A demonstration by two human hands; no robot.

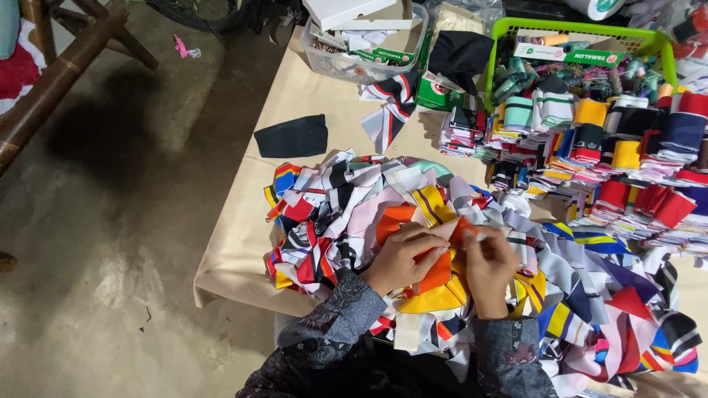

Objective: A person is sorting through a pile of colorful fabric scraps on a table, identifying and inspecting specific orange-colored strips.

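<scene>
Pinching noted: orange fabric piece gripped by left hand and right hand, held flat above scrap heap near centre, likely for alignment. Green basket far right.

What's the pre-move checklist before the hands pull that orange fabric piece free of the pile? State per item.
1. Left hand on the orange fabric piece: ok, fingers lie across it.
2. Right hand pinching the piece's upper edge: ok, fingertips meet on orange cloth.
3. Piece free of neighbouring scraps: cannot tell; its lower part runs under the left hand, a yellow piece lies right against it.
4. Scrap pile within the paper-covered table: ok on the left edge.
5. Stacked folded pieces apart from the hands: ok.
6. Green basket out of the way: ok, at the far side.
</scene>
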